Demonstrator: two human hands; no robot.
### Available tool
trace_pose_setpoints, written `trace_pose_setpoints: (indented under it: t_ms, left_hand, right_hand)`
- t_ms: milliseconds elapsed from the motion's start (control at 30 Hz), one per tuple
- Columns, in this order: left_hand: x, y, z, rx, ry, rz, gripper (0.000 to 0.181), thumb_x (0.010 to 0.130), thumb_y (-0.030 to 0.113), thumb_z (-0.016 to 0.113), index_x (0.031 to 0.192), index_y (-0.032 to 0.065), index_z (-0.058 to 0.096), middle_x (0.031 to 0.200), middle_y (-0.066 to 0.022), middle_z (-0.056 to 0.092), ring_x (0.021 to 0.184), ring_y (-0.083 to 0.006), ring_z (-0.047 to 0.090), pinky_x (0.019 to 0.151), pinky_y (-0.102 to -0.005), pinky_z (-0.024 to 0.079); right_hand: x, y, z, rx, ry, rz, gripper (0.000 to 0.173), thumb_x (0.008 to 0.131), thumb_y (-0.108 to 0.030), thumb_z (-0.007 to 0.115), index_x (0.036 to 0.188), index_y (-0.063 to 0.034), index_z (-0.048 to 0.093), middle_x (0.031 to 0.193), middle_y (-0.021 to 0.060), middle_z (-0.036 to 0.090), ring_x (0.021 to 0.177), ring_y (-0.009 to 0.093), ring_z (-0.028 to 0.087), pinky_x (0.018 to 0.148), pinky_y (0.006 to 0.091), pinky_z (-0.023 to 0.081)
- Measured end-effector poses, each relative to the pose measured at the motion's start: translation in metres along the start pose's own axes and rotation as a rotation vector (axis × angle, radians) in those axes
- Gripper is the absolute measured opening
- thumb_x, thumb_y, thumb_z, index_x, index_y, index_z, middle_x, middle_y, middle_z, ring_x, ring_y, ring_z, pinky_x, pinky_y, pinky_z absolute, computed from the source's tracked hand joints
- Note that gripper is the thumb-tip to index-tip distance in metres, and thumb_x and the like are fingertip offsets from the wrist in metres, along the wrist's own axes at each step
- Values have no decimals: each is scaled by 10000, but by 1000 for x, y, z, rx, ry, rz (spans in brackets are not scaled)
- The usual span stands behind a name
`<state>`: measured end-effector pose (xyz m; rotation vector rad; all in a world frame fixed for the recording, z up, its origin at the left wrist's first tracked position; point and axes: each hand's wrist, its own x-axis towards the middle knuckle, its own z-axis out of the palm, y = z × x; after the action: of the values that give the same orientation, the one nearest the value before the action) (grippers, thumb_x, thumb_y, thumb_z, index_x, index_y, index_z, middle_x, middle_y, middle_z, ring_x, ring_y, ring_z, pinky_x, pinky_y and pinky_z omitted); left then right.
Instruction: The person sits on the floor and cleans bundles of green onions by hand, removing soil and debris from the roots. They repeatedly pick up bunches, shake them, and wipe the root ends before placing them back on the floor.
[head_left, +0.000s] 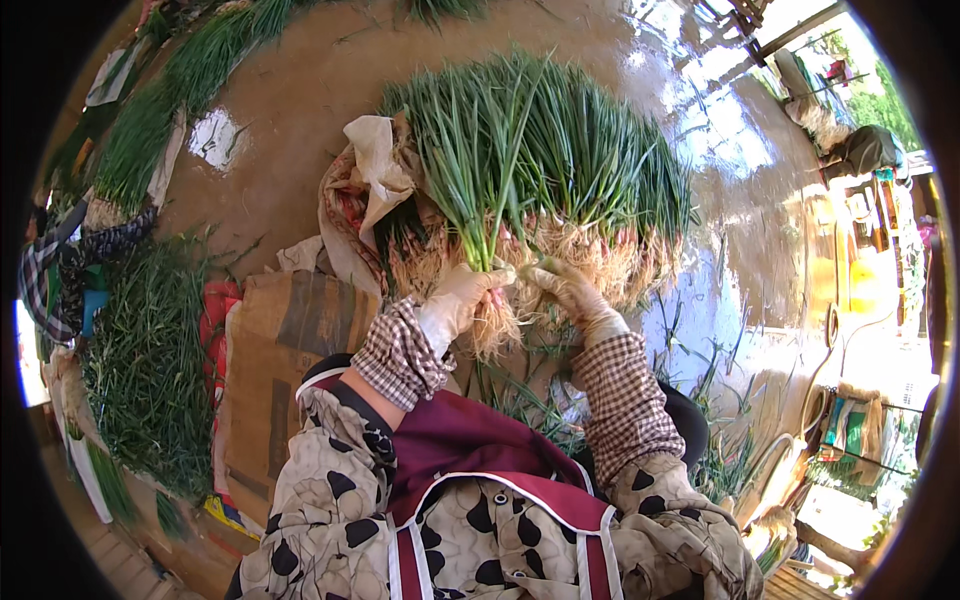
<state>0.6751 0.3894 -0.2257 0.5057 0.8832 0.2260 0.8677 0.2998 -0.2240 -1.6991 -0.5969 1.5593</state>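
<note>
My left hand (456, 301), in a pale thin glove, grips a small bunch of spring onions (478, 236) around the stems. Their green leaves point away from me, and the pinkish bulb ends and stringy roots hang below the fist. Just to the right, my right hand (576, 297), gloved too, has thumb and fingers close together by the roots of the big heap of spring onions (607, 150). Whether anything thin is pinched in those fingertips I cannot tell. The heap lies on the wet floor straight ahead, roots towards me.
A crumpled woven sack (375, 180) lies against the heap's left side. Flattened cardboard (289, 405) is by my left arm, with loose green trimmings (150, 375) beyond. Further left, another person's patterned sleeve (116, 238) reaches towards more spring onions (135, 161). A hose (825, 375) runs at right.
</note>
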Motion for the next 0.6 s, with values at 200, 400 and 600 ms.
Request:
trace_pose_setpoints:
  t_ms: [200, 400, 600]
  left_hand:
    - [12, -30, 5, -17, -17, 101, 49, 806, 6, 674, 851, 11, 657, 738, -60, 650, 560, -108, 566, 498, -208, 458]
    - [15, -32, 16, 162, 10, 211, 36, 797, 7, 659, 821, 20, 636, 712, -50, 628, 560, -128, 554, 516, -245, 438]
    - [-10, -24, 23, 571, 38, 220, 89, 772, 70, 701, 810, 43, 625, 706, -45, 630, 548, -130, 557, 518, -260, 438]
  right_hand:
    - [13, 26, 22, 218, -351, -268, 421, 989, -267, 466, 1356, -63, 439, 1286, 55, 530, 1176, 138, 480, 996, 265, 362]
    - [21, 20, 17, -21, -119, -225, 321, 914, -225, 628, 1136, 5, 604, 987, 49, 640, 886, 128, 564, 800, 255, 462]
    - [-8, -9, 33, -810, 207, -183, 161, 938, -177, 570, 1025, -50, 615, 932, 46, 656, 821, 150, 596, 722, 292, 489]
